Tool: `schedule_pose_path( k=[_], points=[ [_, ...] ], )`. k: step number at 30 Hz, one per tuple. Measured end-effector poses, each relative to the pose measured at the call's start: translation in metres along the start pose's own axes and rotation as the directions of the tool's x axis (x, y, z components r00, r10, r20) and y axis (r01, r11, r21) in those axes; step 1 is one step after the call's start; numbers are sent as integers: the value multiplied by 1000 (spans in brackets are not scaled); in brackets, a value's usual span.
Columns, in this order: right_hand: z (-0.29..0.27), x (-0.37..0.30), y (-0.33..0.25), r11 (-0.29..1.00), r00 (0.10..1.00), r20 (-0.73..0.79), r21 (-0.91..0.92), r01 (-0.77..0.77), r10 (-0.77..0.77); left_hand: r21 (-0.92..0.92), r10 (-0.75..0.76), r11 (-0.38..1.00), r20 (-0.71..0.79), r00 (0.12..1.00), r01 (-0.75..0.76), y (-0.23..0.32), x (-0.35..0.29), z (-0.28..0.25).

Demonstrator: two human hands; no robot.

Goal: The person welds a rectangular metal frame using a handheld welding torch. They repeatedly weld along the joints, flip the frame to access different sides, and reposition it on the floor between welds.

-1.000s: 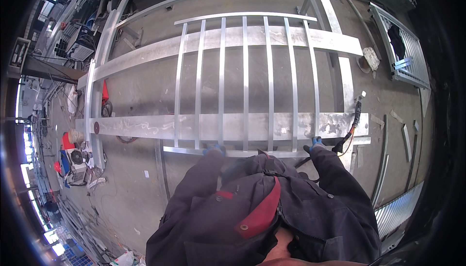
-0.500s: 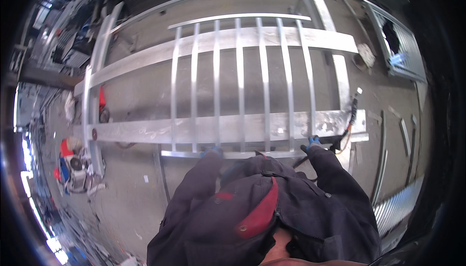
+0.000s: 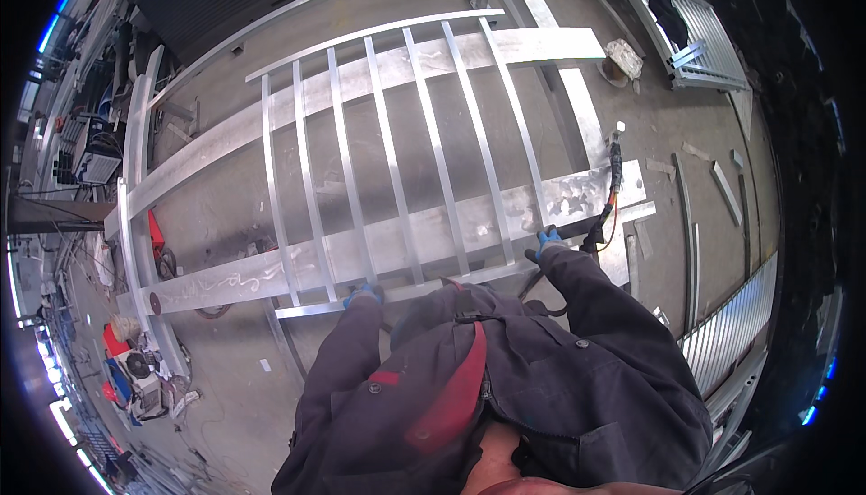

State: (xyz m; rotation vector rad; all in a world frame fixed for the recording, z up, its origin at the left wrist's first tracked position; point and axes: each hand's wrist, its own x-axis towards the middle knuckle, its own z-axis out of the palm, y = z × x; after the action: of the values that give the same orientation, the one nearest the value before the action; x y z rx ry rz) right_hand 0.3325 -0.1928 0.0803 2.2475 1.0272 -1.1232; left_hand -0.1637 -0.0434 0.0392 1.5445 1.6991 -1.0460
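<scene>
A silvery metal railing panel (image 3: 390, 157), with several thin upright bars between two long rails, lies across two wide metal beams. My left hand (image 3: 363, 294), in a blue glove, is closed on the near rail, close to the lower ends of the left bars. My right hand (image 3: 548, 242), gloved too, grips the panel where its rightmost bar meets the same rail. Part of this rail is hidden by my dark jacket. Just right of my right hand, a black cable with a dark handle (image 3: 615, 166) rests on the near beam (image 3: 577, 195).
The far beam (image 3: 568, 44) supports the panel's other end. Tools and a red object (image 3: 117, 342) lie on the floor at left. On the right are another barred frame (image 3: 713, 53), loose metal strips (image 3: 693, 224) and a ribbed panel (image 3: 731, 314).
My view has turned, so the beams and panel sit further left and slanted in the picture. Both hands keep about the same places on the panel.
</scene>
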Motion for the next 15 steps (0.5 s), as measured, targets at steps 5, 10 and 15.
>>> schedule_pose_path(
  k=[5, 10, 15],
  points=[
    [2, 3, 0, 1000, 1000, -13, 4, 8, -8, -9, -7, 1000, -22, 1000, 7, -1, 2, 3],
    [1, 3, -1, 1000, 1000, 6, 2, 0, 0, 3, 7, 1000, -11, 1000, -7, -3, 5, 6],
    [1, 3, -2, 1000, 1000, 15, 7, -12, 12, -3, 5, 1000, -2, 1000, -5, 0, 2, 2]
  ],
)
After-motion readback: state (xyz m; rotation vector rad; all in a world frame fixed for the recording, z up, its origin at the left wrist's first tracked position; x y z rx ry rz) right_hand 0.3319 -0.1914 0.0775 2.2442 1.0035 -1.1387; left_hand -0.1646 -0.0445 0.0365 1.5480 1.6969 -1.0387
